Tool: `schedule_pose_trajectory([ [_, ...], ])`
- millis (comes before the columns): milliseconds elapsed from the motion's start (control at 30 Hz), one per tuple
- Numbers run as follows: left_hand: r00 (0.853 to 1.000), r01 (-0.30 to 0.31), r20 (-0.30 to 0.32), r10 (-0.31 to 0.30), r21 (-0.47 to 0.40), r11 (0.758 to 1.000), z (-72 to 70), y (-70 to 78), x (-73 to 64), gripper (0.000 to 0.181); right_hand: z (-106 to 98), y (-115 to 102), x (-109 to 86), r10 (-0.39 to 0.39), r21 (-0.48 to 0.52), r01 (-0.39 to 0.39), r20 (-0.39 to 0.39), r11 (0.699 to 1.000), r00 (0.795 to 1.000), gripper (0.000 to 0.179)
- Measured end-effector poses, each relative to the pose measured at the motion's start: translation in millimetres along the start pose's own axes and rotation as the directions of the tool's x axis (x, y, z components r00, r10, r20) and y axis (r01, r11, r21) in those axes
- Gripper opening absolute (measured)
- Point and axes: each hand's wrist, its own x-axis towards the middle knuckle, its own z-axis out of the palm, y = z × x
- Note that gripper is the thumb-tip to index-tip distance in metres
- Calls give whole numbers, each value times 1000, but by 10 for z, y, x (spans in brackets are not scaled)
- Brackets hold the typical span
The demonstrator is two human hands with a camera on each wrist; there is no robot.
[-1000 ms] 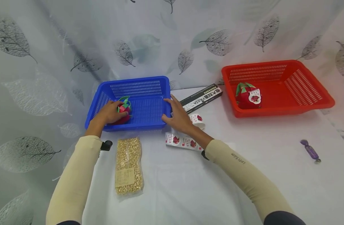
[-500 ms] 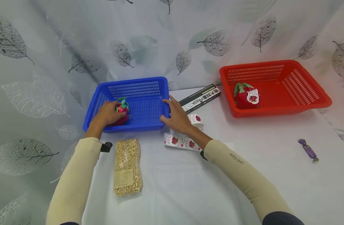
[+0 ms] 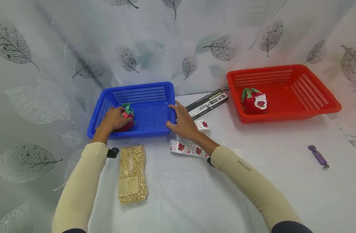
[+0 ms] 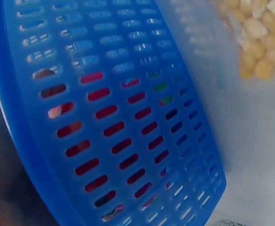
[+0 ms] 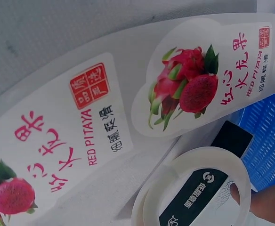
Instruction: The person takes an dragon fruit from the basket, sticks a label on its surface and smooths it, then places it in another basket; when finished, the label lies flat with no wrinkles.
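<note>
At the left of the table stands a blue plastic basket [image 3: 150, 116]. My left hand [image 3: 114, 119] reaches into its left half and holds a red dragon fruit [image 3: 127, 124] with green leaf tips; the palm hides part of the fruit. Through the slots of the basket wall [image 4: 81, 141], the left wrist view shows the fruit's red skin. My right hand [image 3: 183, 123] is at the basket's right end, thumb and fingers spread with the tips on the rim. A roll of dragon fruit stickers [image 3: 202, 124] sits beside that wrist, its loose strip [image 5: 175, 84] passing close under the right wrist camera.
Behind the right hand lies a black and white pasta box [image 3: 208, 103]. A red basket [image 3: 297, 97] at the back right holds another dragon fruit [image 3: 255, 102] with a sticker on it. A bag of yellow kernels [image 3: 132, 174] lies in front, a purple wrapped candy [image 3: 318, 157] far right.
The head view has shifted slightly. Both hands keep their places, the left on the dragon fruit and the right at the blue basket's rim.
</note>
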Motion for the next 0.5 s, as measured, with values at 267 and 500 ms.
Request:
schedule_pose_trajectory([
  [267, 996, 40, -82, -42, -21, 999, 56, 75, -27, 76, -16, 6, 17, -1, -22, 1, 13, 1000, 1000, 77],
  [500, 991, 52, -123, -57, -43, 998, 87, 86, -48, 67, -26, -6, 8, 8, -33, -7, 29, 999, 1000, 77],
])
